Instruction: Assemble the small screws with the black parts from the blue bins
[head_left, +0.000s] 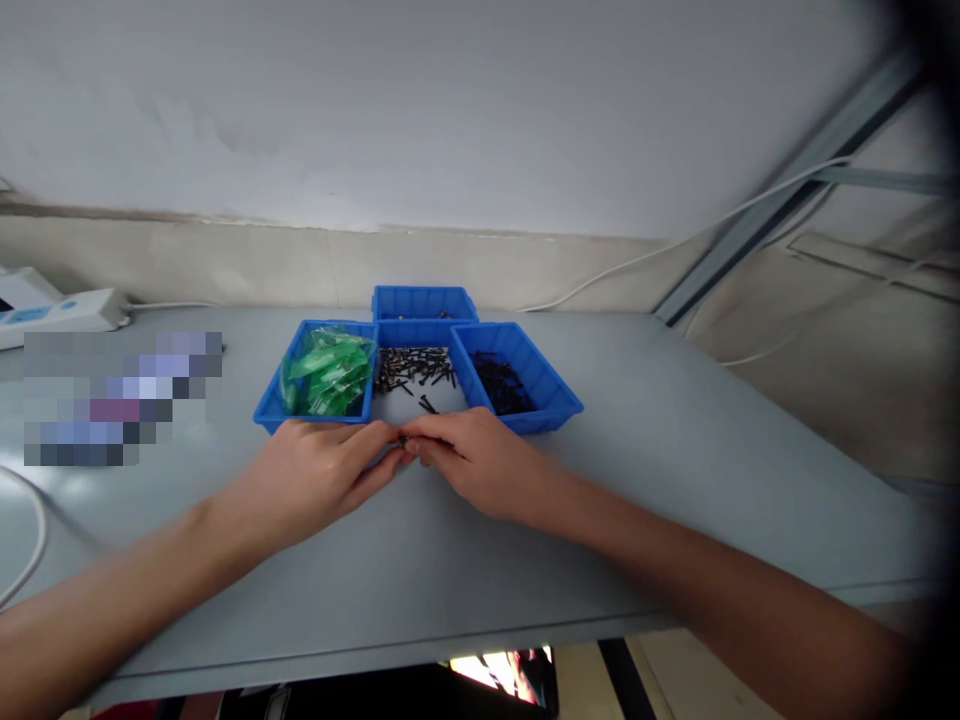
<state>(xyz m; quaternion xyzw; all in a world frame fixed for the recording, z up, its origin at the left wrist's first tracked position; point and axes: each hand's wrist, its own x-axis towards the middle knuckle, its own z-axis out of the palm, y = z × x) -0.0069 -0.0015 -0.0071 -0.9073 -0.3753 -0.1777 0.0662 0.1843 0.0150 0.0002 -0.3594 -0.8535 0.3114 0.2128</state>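
Note:
My left hand point(322, 470) and my right hand point(487, 465) meet fingertip to fingertip in front of the blue bins. Both are pinched closed on something small and dark, mostly hidden by the fingers; it may be a screw. Just beyond them, a pile of dark screws point(416, 368) lies on the table between the bins, with a couple of loose ones point(428, 404) nearer my fingers. The left blue bin point(259, 410) holds green plastic bags point(330, 370). In the right blue bin point(551, 385) are small black pieces point(499, 385).
A third blue bin point(424, 303) stands behind the pile, its contents barely visible. A white power strip point(75, 312) and a blurred-out item point(127, 400) sit at the left of the grey table point(675, 430). A metal frame post point(780, 180) and white cable point(630, 262) are at the right.

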